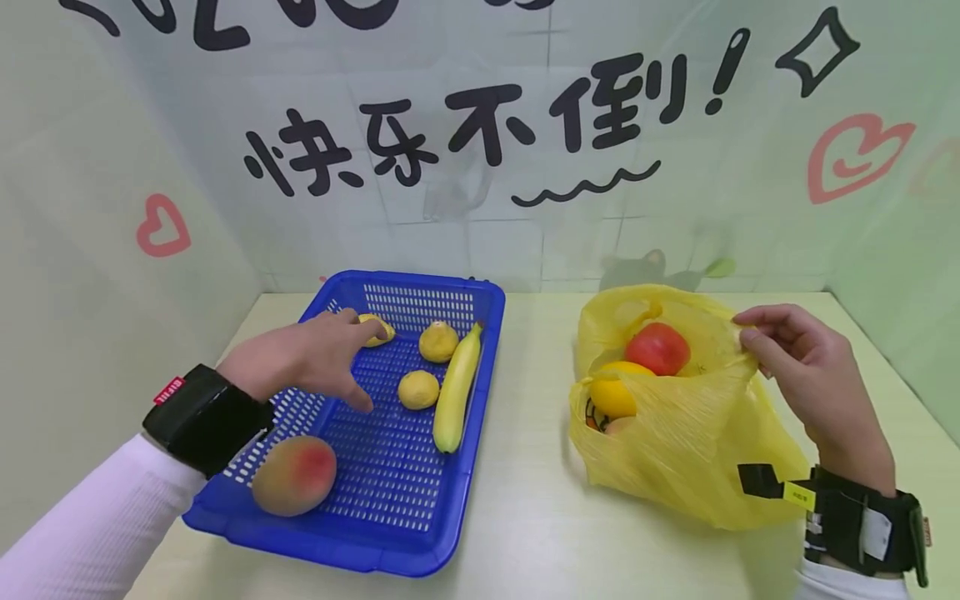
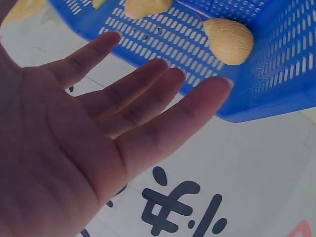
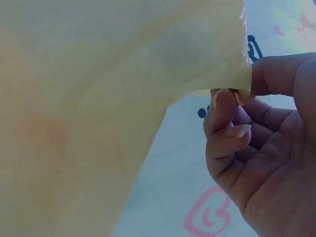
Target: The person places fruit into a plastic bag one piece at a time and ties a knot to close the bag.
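My left hand (image 1: 318, 354) reaches over the blue plastic basket (image 1: 472, 492), fingers spread and holding nothing. Its fingertips are close to a yellow fruit (image 1: 381, 332) at the back left, partly hidden by the hand. In the left wrist view, a pear-shaped fruit (image 2: 231, 42) with a thin stem lies beyond the fingers. Two roundish yellow fruits (image 1: 418, 390) and a banana (image 1: 457, 390) lie along the basket's right side; a red-blushed mango (image 1: 295, 475) sits at the front left. My right hand (image 1: 813, 367) pinches the rim of a yellow plastic bag (image 1: 690, 450) between thumb and index finger.
Inside the bag's mouth show a round red fruit (image 1: 658, 348) and a yellow-orange fruit (image 1: 613, 396). Basket and bag stand apart on a pale table (image 1: 525, 467). Behind it hangs a white printed sheet (image 1: 480, 242), with more sheeting at both sides.
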Demonstrator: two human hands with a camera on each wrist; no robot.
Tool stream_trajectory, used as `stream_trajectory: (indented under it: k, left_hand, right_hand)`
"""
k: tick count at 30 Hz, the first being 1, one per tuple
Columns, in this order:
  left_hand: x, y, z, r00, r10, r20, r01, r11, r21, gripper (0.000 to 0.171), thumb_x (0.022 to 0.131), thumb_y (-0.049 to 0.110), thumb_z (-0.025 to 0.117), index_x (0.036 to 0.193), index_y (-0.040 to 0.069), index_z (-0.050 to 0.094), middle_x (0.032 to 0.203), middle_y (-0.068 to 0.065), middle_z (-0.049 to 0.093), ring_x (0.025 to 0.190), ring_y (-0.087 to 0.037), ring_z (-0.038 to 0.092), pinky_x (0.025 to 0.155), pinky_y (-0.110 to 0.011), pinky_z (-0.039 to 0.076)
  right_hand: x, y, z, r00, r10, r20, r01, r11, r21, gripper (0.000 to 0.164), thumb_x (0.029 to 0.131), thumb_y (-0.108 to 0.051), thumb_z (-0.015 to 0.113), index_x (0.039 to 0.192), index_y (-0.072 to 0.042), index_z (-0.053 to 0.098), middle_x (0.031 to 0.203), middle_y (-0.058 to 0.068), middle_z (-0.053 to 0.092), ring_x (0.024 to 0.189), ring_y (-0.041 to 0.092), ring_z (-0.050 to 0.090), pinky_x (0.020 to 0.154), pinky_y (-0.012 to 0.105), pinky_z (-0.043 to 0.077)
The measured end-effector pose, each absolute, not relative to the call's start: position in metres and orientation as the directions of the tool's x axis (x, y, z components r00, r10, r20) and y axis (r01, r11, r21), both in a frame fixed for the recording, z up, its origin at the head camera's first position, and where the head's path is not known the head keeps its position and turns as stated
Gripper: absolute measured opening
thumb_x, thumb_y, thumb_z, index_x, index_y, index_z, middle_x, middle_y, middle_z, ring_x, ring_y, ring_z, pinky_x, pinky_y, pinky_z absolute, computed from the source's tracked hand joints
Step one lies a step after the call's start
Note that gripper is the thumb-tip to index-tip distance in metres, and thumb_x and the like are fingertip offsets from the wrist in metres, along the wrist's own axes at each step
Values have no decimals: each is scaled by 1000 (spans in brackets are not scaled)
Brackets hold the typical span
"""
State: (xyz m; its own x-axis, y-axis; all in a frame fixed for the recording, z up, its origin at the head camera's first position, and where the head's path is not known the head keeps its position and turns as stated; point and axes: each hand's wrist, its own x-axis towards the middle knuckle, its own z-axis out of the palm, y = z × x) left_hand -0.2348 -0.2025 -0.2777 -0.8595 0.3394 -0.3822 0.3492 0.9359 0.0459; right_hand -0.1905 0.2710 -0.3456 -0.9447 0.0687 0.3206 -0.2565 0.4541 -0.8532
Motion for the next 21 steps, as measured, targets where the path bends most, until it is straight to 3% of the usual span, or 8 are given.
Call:
stream_trajectory:
  k: [6,12,21]
  left_hand:
    - [-233,-218,-288,-836,304,-457,318,947,47,92,67,46,87,141,11,47,144,-29,41,129,-52,41,99,-68,42]
    - [-228,-224,-302,-800,281,-530,297,953,57,84,65,41,89,135,15,51,141,-27,44,126,-50,43,96,-68,44]
    - [-226,-228,-322,-693,156,-704,171,984,50,81,65,29,88,136,16,51,134,-20,49,117,-41,48,92,-60,50]
  right_hand:
    - [-192,271,-344,-945,71,320,-259,439,-861,16,98,-10,58,113,-10,64,82,-12,62,68,8,52,62,16,44]
    - [-192,271,-344,-944,73,322,-260,436,-861,15,98,-9,58,112,-10,64,82,-12,62,68,8,52,61,16,44]
    - [-191,271,-347,-951,89,297,-226,460,-859,16,98,-10,57,113,-10,64,83,-12,61,71,8,52,63,15,44]
